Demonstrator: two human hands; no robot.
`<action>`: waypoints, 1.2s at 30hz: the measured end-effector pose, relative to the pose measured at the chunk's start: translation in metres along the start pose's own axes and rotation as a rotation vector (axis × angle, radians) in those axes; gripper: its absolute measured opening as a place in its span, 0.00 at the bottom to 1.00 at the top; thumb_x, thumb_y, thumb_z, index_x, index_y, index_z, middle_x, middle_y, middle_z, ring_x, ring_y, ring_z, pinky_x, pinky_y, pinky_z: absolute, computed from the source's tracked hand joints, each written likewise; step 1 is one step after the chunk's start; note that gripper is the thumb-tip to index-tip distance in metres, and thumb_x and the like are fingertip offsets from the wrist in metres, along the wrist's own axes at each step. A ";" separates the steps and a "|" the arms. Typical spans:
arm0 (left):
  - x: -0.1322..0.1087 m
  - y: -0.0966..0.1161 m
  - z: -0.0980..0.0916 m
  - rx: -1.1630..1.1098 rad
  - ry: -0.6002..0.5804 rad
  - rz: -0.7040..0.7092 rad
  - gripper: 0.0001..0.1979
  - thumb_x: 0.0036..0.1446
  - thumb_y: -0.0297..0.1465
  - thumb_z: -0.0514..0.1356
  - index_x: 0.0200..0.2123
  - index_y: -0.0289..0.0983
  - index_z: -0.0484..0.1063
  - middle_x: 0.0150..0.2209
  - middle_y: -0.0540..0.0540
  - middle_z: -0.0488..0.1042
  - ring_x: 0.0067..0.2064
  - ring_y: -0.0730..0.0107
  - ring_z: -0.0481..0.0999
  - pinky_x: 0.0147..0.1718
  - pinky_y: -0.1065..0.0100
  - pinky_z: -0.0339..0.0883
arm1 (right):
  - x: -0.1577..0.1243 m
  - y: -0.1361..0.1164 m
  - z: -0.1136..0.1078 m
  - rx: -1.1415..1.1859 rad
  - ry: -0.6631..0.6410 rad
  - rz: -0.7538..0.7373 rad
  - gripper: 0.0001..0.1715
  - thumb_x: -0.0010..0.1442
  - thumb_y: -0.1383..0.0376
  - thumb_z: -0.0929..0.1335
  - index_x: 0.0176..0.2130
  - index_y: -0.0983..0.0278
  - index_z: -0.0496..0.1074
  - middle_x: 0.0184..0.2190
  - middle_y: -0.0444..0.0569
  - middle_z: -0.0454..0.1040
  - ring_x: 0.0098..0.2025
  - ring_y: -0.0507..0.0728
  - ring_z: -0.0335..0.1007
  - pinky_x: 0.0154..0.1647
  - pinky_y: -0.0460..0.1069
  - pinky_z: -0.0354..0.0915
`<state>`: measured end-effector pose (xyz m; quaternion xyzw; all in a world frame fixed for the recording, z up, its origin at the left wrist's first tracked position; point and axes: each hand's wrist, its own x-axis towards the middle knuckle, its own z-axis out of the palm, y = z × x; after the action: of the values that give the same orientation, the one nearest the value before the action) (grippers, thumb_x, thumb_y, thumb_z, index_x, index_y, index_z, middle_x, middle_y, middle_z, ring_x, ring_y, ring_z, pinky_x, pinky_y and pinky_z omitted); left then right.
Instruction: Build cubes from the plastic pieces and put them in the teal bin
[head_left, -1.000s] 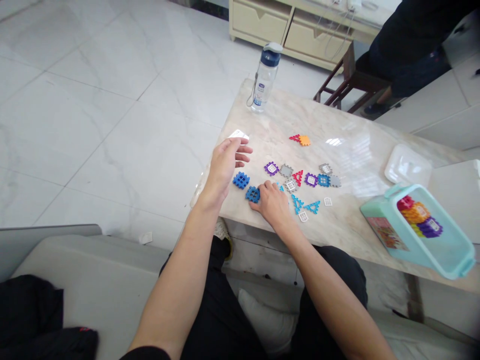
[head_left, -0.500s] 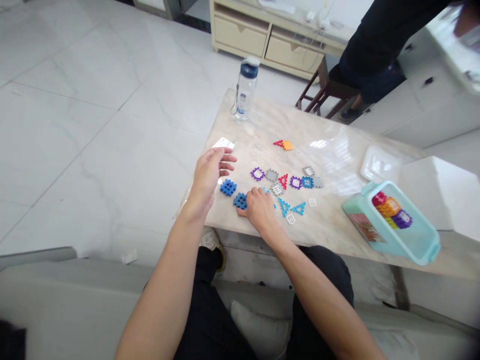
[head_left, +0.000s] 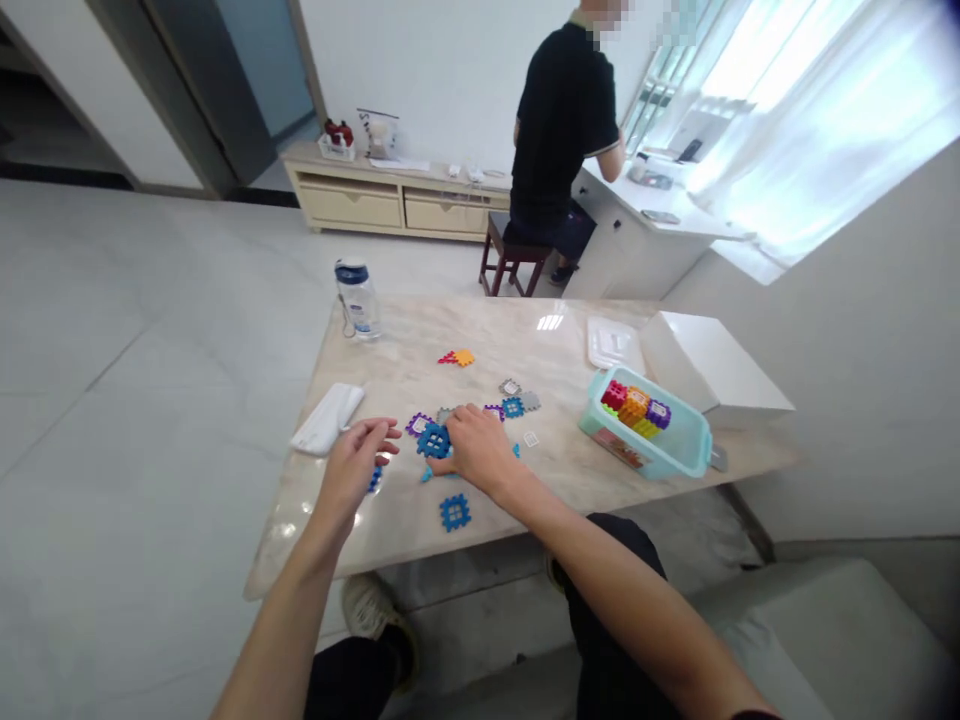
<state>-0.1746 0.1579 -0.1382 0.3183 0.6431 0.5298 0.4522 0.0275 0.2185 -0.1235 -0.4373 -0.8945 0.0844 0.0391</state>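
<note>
Blue lattice square [head_left: 433, 441] is sitting between the thumb and fingers of the right hand [head_left: 480, 450], above the scatter of pieces mid-tabletop [head_left: 487, 328]; cannot tell whether it is clear of the surface. Right hand is gripping it by one edge, palm down, partly hiding pieces beneath. Left hand [head_left: 352, 462] is hovering off to the left, fingers loosely curled and parted, nothing visible in it; a partly hidden blue piece [head_left: 375, 479] is showing beside it. Step in hand, as judged: handling a single blue square. Next move is probably calling for a steady edge pinch, left hand ready for the opposite side. Another blue square [head_left: 454, 512] is lying nearer the body; a purple tile [head_left: 418, 425] is lying just beyond the held one. Farther out, a red triangle [head_left: 447, 358] and an orange piece [head_left: 465, 357] are lying together. Teal tub [head_left: 706, 436] is holding coloured pieces at right; water bottle [head_left: 362, 306] is standing at the far left corner. Beyond, a person [head_left: 559, 130] is sitting on a dark stool [head_left: 496, 245].
</note>
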 end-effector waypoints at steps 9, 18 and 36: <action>-0.002 -0.007 0.083 -0.306 -0.480 -0.519 0.19 0.64 0.48 0.70 0.41 0.37 0.83 0.42 0.40 0.86 0.36 0.60 0.85 0.42 0.60 0.81 | -0.053 0.063 0.011 0.263 0.275 0.000 0.34 0.61 0.41 0.80 0.52 0.64 0.81 0.48 0.55 0.81 0.53 0.64 0.76 0.57 0.56 0.70; 0.003 -0.016 0.133 -0.378 -0.537 -0.513 0.17 0.53 0.41 0.80 0.41 0.38 0.86 0.42 0.42 0.87 0.40 0.61 0.85 0.43 0.63 0.82 | -0.070 0.110 -0.010 0.289 0.301 -0.018 0.31 0.61 0.43 0.81 0.50 0.63 0.80 0.50 0.55 0.81 0.54 0.65 0.74 0.57 0.57 0.69; 0.005 -0.033 0.117 -0.289 -0.552 -0.427 0.28 0.47 0.52 0.82 0.40 0.37 0.85 0.39 0.42 0.86 0.40 0.60 0.84 0.43 0.62 0.82 | -0.059 0.089 -0.023 0.138 0.055 -0.025 0.27 0.64 0.48 0.80 0.48 0.67 0.80 0.49 0.58 0.79 0.56 0.67 0.73 0.56 0.58 0.70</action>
<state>-0.0672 0.2008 -0.1749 0.2408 0.4675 0.4031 0.7490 0.1360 0.2283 -0.1166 -0.4244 -0.8906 0.1331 0.0946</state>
